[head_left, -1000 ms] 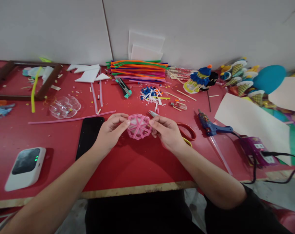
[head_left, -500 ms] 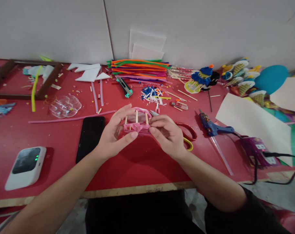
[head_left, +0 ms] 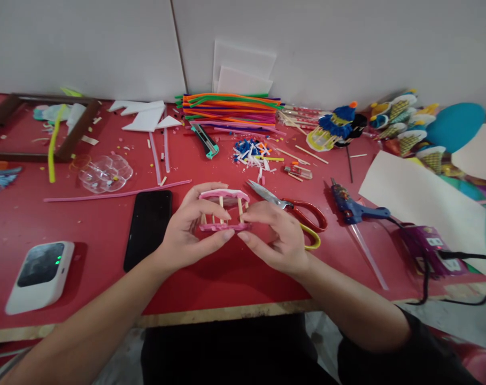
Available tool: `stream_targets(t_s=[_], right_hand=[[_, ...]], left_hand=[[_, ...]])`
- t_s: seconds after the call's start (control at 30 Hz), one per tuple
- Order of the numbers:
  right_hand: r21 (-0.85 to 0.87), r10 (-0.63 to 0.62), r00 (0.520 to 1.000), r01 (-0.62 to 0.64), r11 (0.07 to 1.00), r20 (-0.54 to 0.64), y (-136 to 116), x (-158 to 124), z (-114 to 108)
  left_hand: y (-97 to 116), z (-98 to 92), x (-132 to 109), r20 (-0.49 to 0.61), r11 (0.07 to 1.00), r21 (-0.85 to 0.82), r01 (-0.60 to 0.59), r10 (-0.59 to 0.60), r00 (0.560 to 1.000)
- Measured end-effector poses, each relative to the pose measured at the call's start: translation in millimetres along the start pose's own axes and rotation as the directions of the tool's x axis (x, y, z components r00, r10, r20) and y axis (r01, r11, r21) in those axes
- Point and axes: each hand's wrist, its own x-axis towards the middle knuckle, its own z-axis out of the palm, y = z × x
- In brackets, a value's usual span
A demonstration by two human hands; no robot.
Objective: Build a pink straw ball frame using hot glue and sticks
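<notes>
A small pink model (head_left: 223, 210), two flat pink wheels joined by short wooden sticks, is held edge-on above the red table (head_left: 86, 224). My left hand (head_left: 189, 230) grips its left side, thumb under the lower wheel and fingers over the upper one. My right hand (head_left: 278, 235) pinches its right side with thumb and fingers.
Red and yellow scissors (head_left: 299, 211) lie just behind my right hand. A blue glue gun (head_left: 353, 208) with its cable lies to the right, a black phone (head_left: 148, 227) to the left, a white device (head_left: 38, 275) at front left. Pipe cleaners (head_left: 230, 109), a cutter (head_left: 206, 141) and stick scraps lie further back.
The pink model was turned from flat, face up, to edge-on. Both hands shifted their hold and came slightly nearer to me.
</notes>
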Motion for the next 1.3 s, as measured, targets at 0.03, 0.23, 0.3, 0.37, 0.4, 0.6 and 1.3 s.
stream_targets(t_s=[0.03,0.23,0.3,0.37,0.4,0.6,1.3], right_hand=[[-0.004,-0.001,1.000,0.001,1.000,0.001,0.2,-0.1,0.3],[0.009,0.049,0.999,-0.049,0.999,0.001,2.8,-1.8,1.0],[0.018,0.051,0.999,-0.051,0.999,-0.008,3.8,-2.6,1.5],[0.010,0.043,0.999,-0.043,0.999,-0.020,4.4,-3.2,2.3],[0.003,0.041,0.999,-0.041,0.999,-0.024,4.4,-3.4,2.7],[0.023,0.052,0.999,-0.052,0.998,-0.010,3.4,-1.5,-0.5],[-0.808,0.539,0.802,-0.127,0.575,0.257,38.5,24.7,-55.8]], left_hand=[[-0.3,0.2,-0.2,0.006,1.000,0.003,-0.003,0.003,1.000],[0.0,1.1,-0.1,0.016,0.999,-0.023,0.045,-0.044,0.999],[0.2,1.0,0.1,0.020,0.998,-0.044,0.037,-0.036,0.999],[0.3,0.8,0.3,0.019,0.999,-0.041,0.026,-0.025,1.000],[0.5,0.7,0.5,0.018,0.999,-0.031,0.025,-0.024,1.000],[0.7,3.2,2.3,-0.027,0.989,-0.084,0.125,-0.127,0.991],[-12.4,-3.3,0.4,0.020,0.836,0.361,0.413,-0.450,0.893]])
